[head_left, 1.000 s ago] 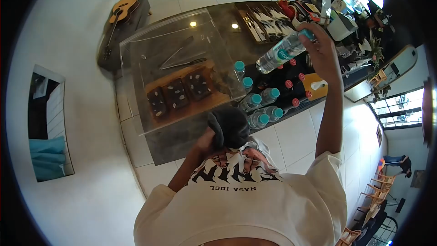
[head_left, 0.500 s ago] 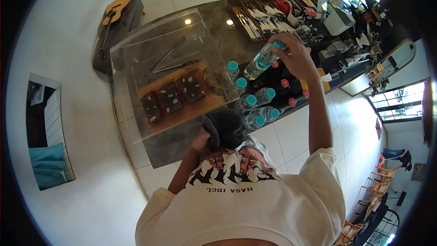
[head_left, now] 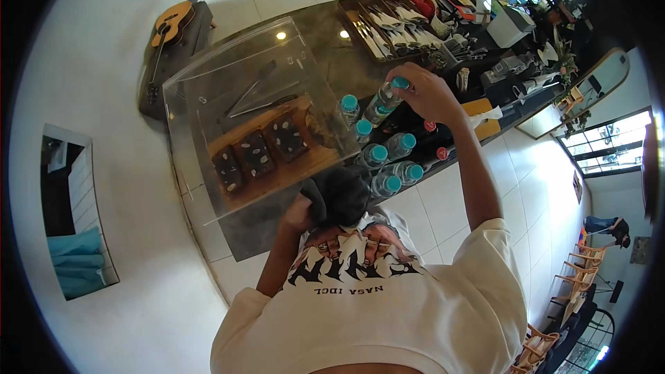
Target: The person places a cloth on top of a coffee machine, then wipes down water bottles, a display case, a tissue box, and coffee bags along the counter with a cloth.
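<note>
My right hand [head_left: 426, 90] grips a clear water bottle [head_left: 382, 105] near its teal cap. The bottle tilts slightly among several similar bottles [head_left: 374, 156] on the dark counter; whether its base touches down is hidden. Behind it and partly under my hand are dark bottles with red caps [head_left: 442, 153]. Close to my shirt, my left hand [head_left: 296, 213] is closed on a soft black item that looks like a cap [head_left: 345, 195]. Left of the bottles, a clear acrylic cover [head_left: 187, 131] encloses dark slabs topped with pale nuts [head_left: 257, 154] on a wooden board [head_left: 305, 159].
Tongs [head_left: 260, 106] lie under the cover. A wooden cutlery tray [head_left: 370, 59] sits at the counter's far side, with a white box [head_left: 510, 28] and clutter to its right. A guitar [head_left: 172, 24] rests at left. Another person [head_left: 609, 227] stands far off right.
My right hand has brought the water bottle down and left, closer to the other bottles. My left hand still holds the black item, nearly unmoved.
</note>
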### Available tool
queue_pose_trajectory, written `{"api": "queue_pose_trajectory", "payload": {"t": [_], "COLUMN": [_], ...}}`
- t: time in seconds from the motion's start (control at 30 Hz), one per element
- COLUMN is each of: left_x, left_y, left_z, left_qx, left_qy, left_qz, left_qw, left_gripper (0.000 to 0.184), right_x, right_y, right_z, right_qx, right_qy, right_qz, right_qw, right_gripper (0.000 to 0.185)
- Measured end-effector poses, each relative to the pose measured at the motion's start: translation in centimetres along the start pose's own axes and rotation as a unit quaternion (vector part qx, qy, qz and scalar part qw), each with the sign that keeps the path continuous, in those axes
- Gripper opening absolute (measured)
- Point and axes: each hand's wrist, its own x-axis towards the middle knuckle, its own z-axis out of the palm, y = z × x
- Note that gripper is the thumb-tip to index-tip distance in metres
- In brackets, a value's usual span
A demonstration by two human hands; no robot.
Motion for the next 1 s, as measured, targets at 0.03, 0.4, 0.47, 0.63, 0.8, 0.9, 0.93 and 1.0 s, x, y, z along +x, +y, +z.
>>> {"api": "queue_pose_trajectory", "payload": {"t": [0.03, 0.4, 0.47, 0.63, 0.8, 0.9, 0.93, 1.0], "left_x": [-0.2, -0.3, 0.3, 1.2, 1.3, 1.3, 1.3, 1.2], "left_y": [0.4, 4.1, 5.7, 8.7, 8.7, 7.3, 7.4, 7.5], "left_z": [0.0, -3.0, -2.1, 1.5, 3.0, 0.2, 0.3, 0.4], "left_qx": [0.001, 0.191, 0.268, 0.399, 0.374, 0.364, 0.365, 0.348], "left_qy": [-0.001, -0.035, -0.065, -0.156, -0.174, -0.169, -0.170, -0.141], "left_qz": [0.000, -0.096, -0.110, -0.120, -0.071, -0.061, -0.061, -0.107], "left_qw": [1.000, 0.976, 0.955, 0.895, 0.908, 0.914, 0.913, 0.921], "left_gripper": [0.060, 0.043, 0.045, 0.058, 0.072, 0.073, 0.073, 0.074], "right_x": [0.0, -0.4, -0.5, -0.7, -0.7, -0.8, -0.8, -0.9], "right_y": [0.0, 1.0, 0.9, 1.4, 0.7, 0.7, 0.8, 0.7], "right_z": [0.2, 2.2, 2.3, 3.3, 3.0, 3.2, 3.2, 3.1], "right_qx": [-0.015, -0.070, -0.061, -0.068, -0.081, -0.082, -0.085, -0.083], "right_qy": [-0.007, -0.070, -0.097, -0.107, -0.132, -0.170, -0.160, -0.161], "right_qz": [-0.016, -0.084, -0.080, -0.088, -0.070, -0.046, -0.055, -0.057], "right_qw": [1.000, 0.991, 0.990, 0.988, 0.986, 0.981, 0.982, 0.982], "right_gripper": [0.019, 0.020, 0.021, 0.020, 0.023, 0.024, 0.025, 0.025]}}
